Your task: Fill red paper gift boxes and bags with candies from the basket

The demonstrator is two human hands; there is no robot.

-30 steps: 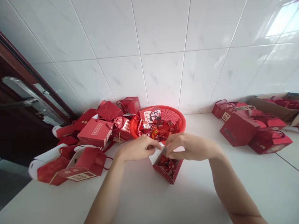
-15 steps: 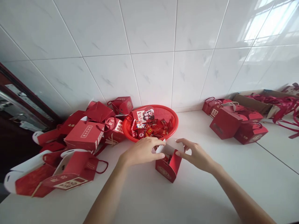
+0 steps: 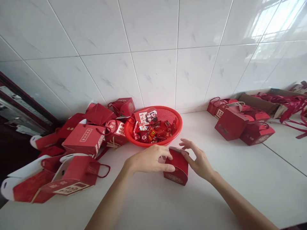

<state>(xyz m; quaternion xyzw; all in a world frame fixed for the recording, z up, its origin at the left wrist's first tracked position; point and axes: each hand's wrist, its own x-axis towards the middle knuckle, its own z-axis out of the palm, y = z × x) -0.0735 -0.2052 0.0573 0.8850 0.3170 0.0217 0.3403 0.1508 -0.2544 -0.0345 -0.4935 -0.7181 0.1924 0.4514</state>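
Observation:
A small red gift box (image 3: pixel 177 167) stands on the white counter (image 3: pixel 227 179) in front of me, its top flap folded down. My left hand (image 3: pixel 150 159) grips the box's left side, thumb and fingers curled against it. My right hand (image 3: pixel 198 158) sits at the box's right edge with fingers spread, the thumb touching the flap. Just behind the box is a round red basket (image 3: pixel 176 116) with several red-wrapped sweets (image 3: pixel 153 132) and a picture card.
Several red gift boxes and bags (image 3: pixel 83 140) lie heaped at the left by the tiled wall. More red boxes (image 3: pixel 231 124) stand at the right, beside a cardboard box (image 3: pixel 259 102) of red ribbons. A dark door frame (image 3: pixel 14 105) is at far left.
The box's white inner flaps were open, showing sweets inside; now the top flap is folded down. My right hand has let go and spread its fingers. The view shifted slightly right.

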